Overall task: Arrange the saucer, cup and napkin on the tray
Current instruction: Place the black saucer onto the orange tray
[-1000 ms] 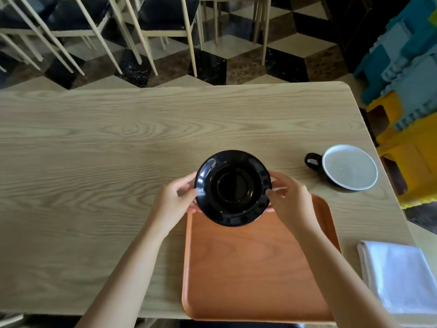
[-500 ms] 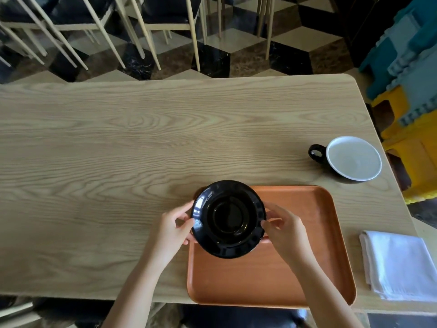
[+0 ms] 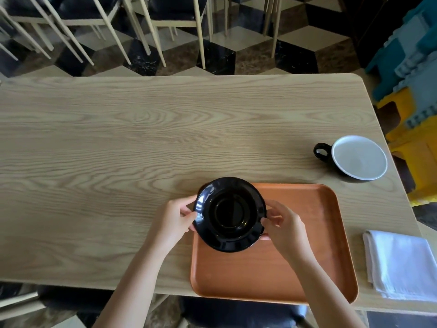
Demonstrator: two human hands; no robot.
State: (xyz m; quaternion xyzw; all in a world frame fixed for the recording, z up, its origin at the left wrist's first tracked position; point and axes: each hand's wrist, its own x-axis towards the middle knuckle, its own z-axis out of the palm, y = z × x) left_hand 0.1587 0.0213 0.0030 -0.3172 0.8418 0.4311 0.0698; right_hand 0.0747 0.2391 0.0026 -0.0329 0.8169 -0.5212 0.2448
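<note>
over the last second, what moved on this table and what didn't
Both hands, left hand and right hand, brought the black saucer back toward the person, from beyond the tray's far edge to over the far left corner of the orange tray. Both keep hold of its rim; whether it has touched down is unclear. The cup and the white napkin stayed on the table, off the tray.

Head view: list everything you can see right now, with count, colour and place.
saucer: one, black, over the tray's far left corner, gripped at both sides
tray: one, orange, near table edge
cup: one, black outside, white inside, on the table beyond the tray, right
napkin: one, white, folded, right of tray
table: one, light wood
chairs: several, pale legs, behind table
left hand: saucer's left rim
right hand: saucer's right rim
</note>
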